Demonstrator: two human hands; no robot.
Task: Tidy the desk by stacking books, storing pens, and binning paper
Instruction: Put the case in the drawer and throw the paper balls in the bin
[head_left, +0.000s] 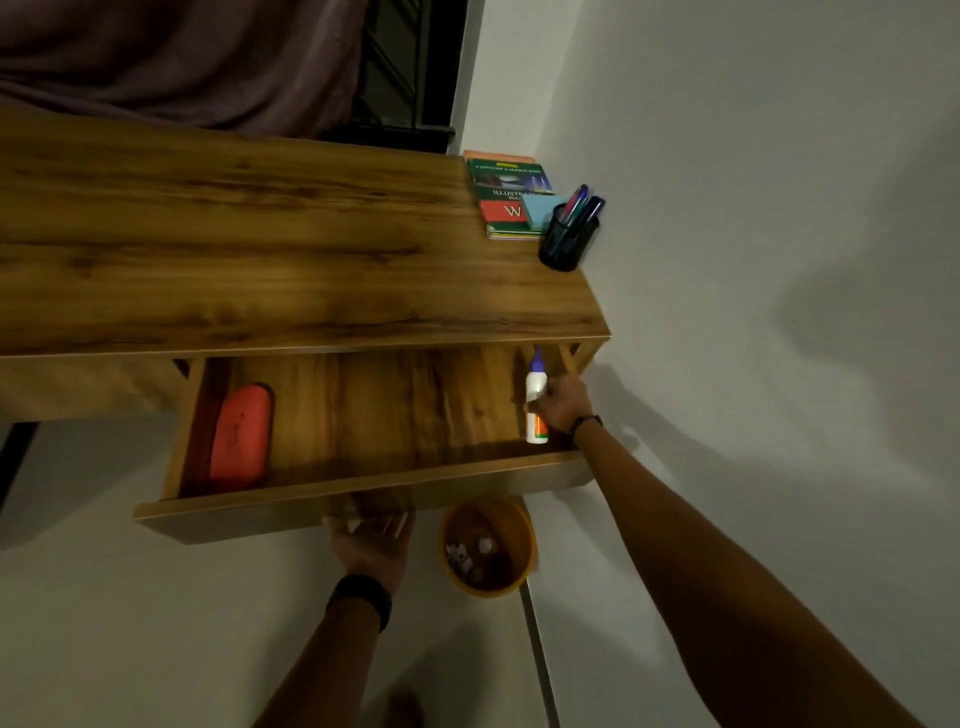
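The wooden desk (260, 249) has its drawer (363, 499) pulled out. My right hand (563, 402) grips a white glue bottle (535, 387) with a purple cap at the drawer's right end. My left hand (371, 540) holds the underside of the drawer front. An orange-red case (241, 434) lies at the drawer's left end. On the desk's far right corner sits a stack of books (506, 197) with a blue sticky-note pad (540, 210) on top. Beside it stands a dark mesh pen holder (566, 244) with several pens (579, 202).
An orange bin (488, 545) with crumpled paper scraps stands on the floor under the drawer's right part. A white wall runs along the desk's right side. A dark curtain (182, 57) and a window hang behind the desk.
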